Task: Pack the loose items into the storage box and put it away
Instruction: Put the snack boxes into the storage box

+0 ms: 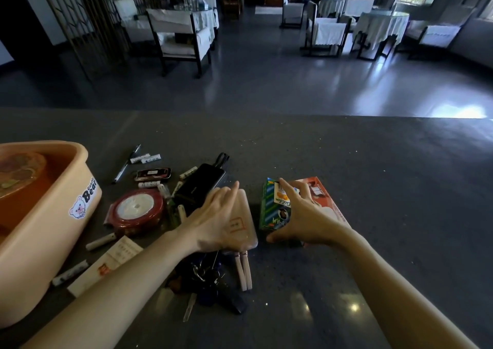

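A peach plastic storage box with a bear sticker stands at the left of the dark counter. My left hand lies flat on a pale pink pouch with two white cords at its near end. My right hand grips a green and white snack box that rests on a red flat box. Between the storage box and my hands lie a round red tin, a black power bank, several batteries, a pen and a bunch of keys.
A paper card lies near the storage box's front corner. The counter's far edge runs across the middle of the view. Beyond it is a dim room with white-covered chairs and tables. The counter to the right of the red box holds nothing.
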A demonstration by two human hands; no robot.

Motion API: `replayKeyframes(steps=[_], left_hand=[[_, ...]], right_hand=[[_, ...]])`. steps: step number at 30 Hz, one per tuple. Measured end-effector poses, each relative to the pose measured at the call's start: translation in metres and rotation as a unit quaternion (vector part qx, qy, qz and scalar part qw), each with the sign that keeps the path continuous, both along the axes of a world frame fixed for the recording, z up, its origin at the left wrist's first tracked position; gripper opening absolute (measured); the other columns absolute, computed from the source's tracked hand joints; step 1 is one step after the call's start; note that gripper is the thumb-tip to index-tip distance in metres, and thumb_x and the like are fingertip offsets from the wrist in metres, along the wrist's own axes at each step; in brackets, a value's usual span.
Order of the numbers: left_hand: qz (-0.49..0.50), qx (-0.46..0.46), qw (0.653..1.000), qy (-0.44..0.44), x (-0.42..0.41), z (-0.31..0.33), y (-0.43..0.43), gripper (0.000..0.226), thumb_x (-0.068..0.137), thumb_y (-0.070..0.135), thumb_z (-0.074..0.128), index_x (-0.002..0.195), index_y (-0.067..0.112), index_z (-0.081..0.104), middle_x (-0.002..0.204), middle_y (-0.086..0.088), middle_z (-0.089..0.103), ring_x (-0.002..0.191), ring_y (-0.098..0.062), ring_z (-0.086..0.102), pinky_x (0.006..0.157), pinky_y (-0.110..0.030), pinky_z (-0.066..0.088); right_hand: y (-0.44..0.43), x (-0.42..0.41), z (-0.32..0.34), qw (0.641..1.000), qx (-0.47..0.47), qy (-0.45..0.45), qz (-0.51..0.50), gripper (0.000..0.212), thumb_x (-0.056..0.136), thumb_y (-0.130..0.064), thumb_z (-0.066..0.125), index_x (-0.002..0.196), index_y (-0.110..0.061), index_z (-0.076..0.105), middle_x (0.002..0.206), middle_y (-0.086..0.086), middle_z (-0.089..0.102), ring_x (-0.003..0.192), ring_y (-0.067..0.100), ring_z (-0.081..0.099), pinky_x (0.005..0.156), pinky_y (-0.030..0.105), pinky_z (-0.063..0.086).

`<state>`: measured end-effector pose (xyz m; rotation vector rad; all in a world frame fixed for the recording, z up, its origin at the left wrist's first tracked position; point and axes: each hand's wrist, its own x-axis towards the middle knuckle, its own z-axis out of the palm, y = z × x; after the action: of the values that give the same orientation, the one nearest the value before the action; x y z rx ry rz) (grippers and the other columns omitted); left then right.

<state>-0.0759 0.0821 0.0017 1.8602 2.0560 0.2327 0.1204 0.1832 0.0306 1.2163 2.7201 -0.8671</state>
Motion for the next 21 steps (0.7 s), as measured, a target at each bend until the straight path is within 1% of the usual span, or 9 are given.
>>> replayKeyframes(steps=[4, 6, 9, 12, 15, 17, 18, 19, 21], left_hand=[[0.025, -0.015, 0.999, -0.027, -0.002, -0.002, 0.000, 0.140, 0.050, 0.070, 0.073, 0.145, 0.018, -0.015, 0.153, 0.004, -0.002, 0.140, -0.016, -0.005, 0.110, -0.041, 0.022], [0.034, -0.024, 0.998, -0.043, -0.002, -0.003, 0.002, 0.141, 0.047, 0.070, 0.074, 0.145, 0.019, -0.014, 0.151, 0.006, 0.001, 0.138, -0.016, -0.002, 0.110, -0.041, 0.021], [0.064, -0.036, 0.993, -0.097, -0.004, -0.001, 0.006, 0.144, 0.041, 0.072, 0.075, 0.146, 0.023, -0.010, 0.143, 0.010, 0.004, 0.134, -0.018, 0.006, 0.111, -0.040, 0.023], [0.128, -0.001, 0.981, -0.146, -0.012, 0.002, 0.014, 0.133, 0.051, 0.056, 0.081, 0.147, 0.016, -0.001, 0.141, -0.004, 0.014, 0.132, -0.021, 0.018, 0.112, -0.035, 0.022], [0.155, 0.003, 0.974, -0.168, -0.013, 0.004, 0.018, 0.129, 0.054, 0.047, 0.084, 0.147, 0.012, 0.003, 0.141, -0.005, 0.014, 0.132, -0.021, 0.019, 0.108, -0.027, 0.021], [0.193, -0.005, 0.960, -0.201, -0.011, 0.003, 0.019, 0.127, 0.053, 0.042, 0.086, 0.147, 0.007, 0.008, 0.142, -0.006, 0.015, 0.133, -0.022, 0.021, 0.108, -0.027, 0.022], [0.207, -0.006, 0.953, -0.219, -0.010, 0.003, 0.020, 0.122, 0.054, 0.038, 0.087, 0.146, 0.004, 0.014, 0.141, -0.007, 0.019, 0.132, -0.022, 0.026, 0.108, -0.028, 0.025], [0.215, -0.004, 0.947, -0.240, -0.009, 0.003, 0.020, 0.114, 0.054, 0.032, 0.088, 0.143, 0.002, 0.024, 0.139, -0.008, 0.028, 0.128, -0.022, 0.034, 0.107, -0.029, 0.031], [0.218, 0.006, 0.926, -0.308, -0.006, 0.003, 0.022, 0.090, 0.055, 0.017, 0.088, 0.132, 0.003, 0.044, 0.121, -0.006, 0.052, 0.110, -0.018, 0.052, 0.095, -0.032, 0.046]], right_hand=[[0.002, 0.000, -0.004, 1.000, -0.006, 0.002, -0.016, 0.121, 0.060, -0.054, 0.077, 0.144, -0.031, -0.008, 0.151, 0.000, -0.005, 0.135, 0.031, 0.020, 0.108, 0.046, 0.029], [0.004, 0.002, -0.006, 1.000, -0.008, 0.006, -0.026, 0.121, 0.059, -0.054, 0.077, 0.144, -0.031, -0.007, 0.150, -0.001, -0.004, 0.134, 0.031, 0.020, 0.106, 0.047, 0.031], [0.006, 0.005, -0.009, 0.999, -0.019, 0.015, -0.037, 0.122, 0.057, -0.054, 0.077, 0.143, -0.033, -0.007, 0.149, -0.003, -0.005, 0.134, 0.032, 0.020, 0.105, 0.049, 0.033], [0.008, 0.006, -0.011, 0.999, -0.024, 0.014, -0.044, 0.124, 0.056, -0.057, 0.077, 0.143, -0.034, -0.008, 0.149, -0.004, -0.007, 0.134, 0.033, 0.019, 0.104, 0.049, 0.033], [0.008, 0.005, -0.013, 0.998, -0.023, 0.012, -0.050, 0.123, 0.056, -0.059, 0.075, 0.143, -0.035, -0.009, 0.150, -0.003, -0.009, 0.135, 0.033, 0.017, 0.105, 0.049, 0.032], [0.008, 0.005, -0.013, 0.998, -0.019, 0.014, -0.051, 0.123, 0.056, -0.060, 0.075, 0.143, -0.035, -0.008, 0.150, -0.003, -0.008, 0.135, 0.032, 0.018, 0.106, 0.048, 0.032], [0.009, 0.005, -0.013, 0.998, -0.016, 0.015, -0.051, 0.123, 0.055, -0.060, 0.075, 0.143, -0.035, -0.008, 0.149, -0.004, -0.007, 0.135, 0.031, 0.018, 0.106, 0.048, 0.032], [0.009, 0.005, -0.013, 0.998, -0.015, 0.016, -0.052, 0.124, 0.055, -0.061, 0.076, 0.143, -0.035, -0.008, 0.149, -0.004, -0.006, 0.135, 0.030, 0.018, 0.106, 0.048, 0.031], [0.009, 0.005, -0.012, 0.998, -0.011, 0.015, -0.055, 0.125, 0.053, -0.062, 0.076, 0.143, -0.036, -0.007, 0.149, -0.005, -0.005, 0.135, 0.030, 0.018, 0.106, 0.048, 0.031]])
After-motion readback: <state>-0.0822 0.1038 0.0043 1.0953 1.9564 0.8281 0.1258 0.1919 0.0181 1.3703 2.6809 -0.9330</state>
